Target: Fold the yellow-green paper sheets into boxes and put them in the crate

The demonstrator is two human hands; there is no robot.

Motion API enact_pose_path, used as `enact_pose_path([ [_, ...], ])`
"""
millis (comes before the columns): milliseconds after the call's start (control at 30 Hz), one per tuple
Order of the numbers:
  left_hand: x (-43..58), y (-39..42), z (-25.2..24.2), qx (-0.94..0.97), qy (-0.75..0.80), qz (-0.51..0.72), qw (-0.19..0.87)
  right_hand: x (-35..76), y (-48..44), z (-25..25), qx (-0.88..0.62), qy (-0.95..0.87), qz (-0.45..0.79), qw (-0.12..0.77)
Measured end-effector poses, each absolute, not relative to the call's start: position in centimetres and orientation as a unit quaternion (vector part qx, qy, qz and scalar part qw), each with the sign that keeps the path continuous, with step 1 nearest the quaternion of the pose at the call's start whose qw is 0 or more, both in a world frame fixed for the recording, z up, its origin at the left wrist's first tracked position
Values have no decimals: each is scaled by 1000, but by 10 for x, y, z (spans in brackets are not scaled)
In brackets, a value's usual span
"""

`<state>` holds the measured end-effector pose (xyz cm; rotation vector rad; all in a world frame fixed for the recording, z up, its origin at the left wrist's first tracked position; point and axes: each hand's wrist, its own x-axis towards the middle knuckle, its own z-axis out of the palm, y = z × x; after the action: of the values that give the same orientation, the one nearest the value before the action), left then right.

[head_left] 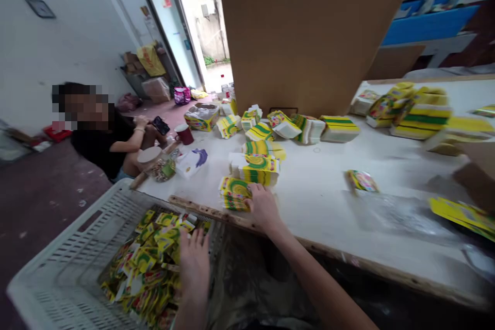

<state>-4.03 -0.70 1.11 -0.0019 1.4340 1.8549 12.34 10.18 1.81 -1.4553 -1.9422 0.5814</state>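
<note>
My right hand (263, 206) rests on the white table (320, 191) near its front edge, fingers curled on a small stack of flat yellow-green cartons (233, 194). Just beyond it stands another bundle of the same cartons (258, 169). My left hand (194, 260) hangs lower, fingers stretched out and apart, over the white plastic crate (58, 263) that holds several loose yellow-green packets (149, 263). It holds nothing that I can see.
More carton stacks (309, 129) line the table's far side, with taller piles (421, 111) at right. A big cardboard sheet (309, 31) stands behind them. A seated person (104, 134) holds a phone at left, by a red cup (184, 134). Clear plastic (398, 214) lies at right.
</note>
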Motion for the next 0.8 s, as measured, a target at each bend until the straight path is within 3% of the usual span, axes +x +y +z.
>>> enact_pose_path([
  [267, 2, -5, 4, 80, 457, 753, 467, 122, 99, 11, -533, -723, 239, 369],
  [400, 15, 1, 5, 109, 376, 775, 496, 128, 68, 25, -451, -680, 374, 441],
  [533, 26, 8, 19, 74, 307, 749, 582, 128, 27, 32, -377, -665, 501, 405],
  [633, 32, 8, 32, 56, 272, 725, 631, 127, 9, 27, -350, -611, 567, 427],
  [800, 29, 14, 33, 51, 288, 763, 577, 123, 10, 14, -277, -556, 639, 453],
])
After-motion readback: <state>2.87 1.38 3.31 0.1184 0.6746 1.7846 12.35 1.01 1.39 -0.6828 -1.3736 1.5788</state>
